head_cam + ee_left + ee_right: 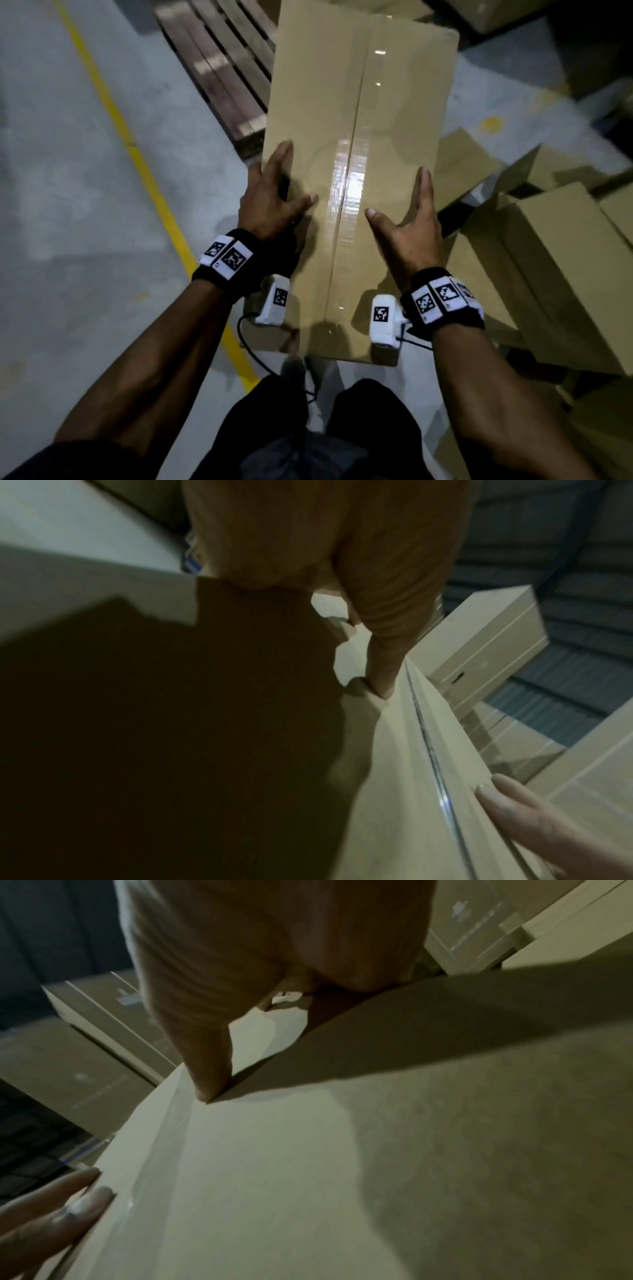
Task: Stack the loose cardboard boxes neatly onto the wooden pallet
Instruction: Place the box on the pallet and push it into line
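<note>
Two hands are on one long tan cardboard box (359,154) with a clear-taped centre seam, so I'd call this the pick-up or carry step for a single box. The left hand (270,198) sits on the box's left edge, thumb on top and the other fingers mostly wrapped down the side. The right hand (407,222) mirrors it on the right edge, thumb on top, index finger along the top edge, the rest down the side. Both are clamping the box between them.

The box's near end is by the person's legs. Its far end reaches toward the dark slatted wooden pallet (219,68), which lies on the grey concrete floor (68,171) ahead and to the left. I can't tell if the box is already off the floor. More loose tan cardboard boxes (561,267) are jumbled to the right, so plenty of the job looks left.

Next move, I reckon: keep even squeeze on both sides, swing the box left over the pallet, and set it down square with the slats. A long box held near one end could dip at the far end.
</note>
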A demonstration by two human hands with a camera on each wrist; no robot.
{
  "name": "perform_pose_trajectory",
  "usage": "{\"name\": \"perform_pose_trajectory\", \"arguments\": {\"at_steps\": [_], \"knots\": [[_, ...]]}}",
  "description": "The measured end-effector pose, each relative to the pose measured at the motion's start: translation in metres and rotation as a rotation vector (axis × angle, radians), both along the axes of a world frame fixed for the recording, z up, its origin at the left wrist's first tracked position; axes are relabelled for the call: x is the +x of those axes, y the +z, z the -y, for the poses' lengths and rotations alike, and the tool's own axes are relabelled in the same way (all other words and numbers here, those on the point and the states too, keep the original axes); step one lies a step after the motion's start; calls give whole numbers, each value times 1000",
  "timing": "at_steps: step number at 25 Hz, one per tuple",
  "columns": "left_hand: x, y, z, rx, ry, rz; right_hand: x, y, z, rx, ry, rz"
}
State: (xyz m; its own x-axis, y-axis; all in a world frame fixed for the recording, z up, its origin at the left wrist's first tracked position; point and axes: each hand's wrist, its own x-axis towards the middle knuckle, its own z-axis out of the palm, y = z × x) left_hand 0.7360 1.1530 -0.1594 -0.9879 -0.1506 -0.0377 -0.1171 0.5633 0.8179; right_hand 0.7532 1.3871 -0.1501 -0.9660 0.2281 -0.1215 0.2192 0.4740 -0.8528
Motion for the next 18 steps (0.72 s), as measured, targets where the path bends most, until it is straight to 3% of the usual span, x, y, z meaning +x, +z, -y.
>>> {"name": "perform_pose_trajectory", "arguments": {"at_steps": [6,11,18], "knots": [[2,71,59,-41,132,-82,-22,63,63,-90,77,-109],[-23,93,103,-51,223,-118,-71,83,109,-139,159,-73],[-135,109,179,-70,399,-163,-221,98,194,-93,320,-149]]}}
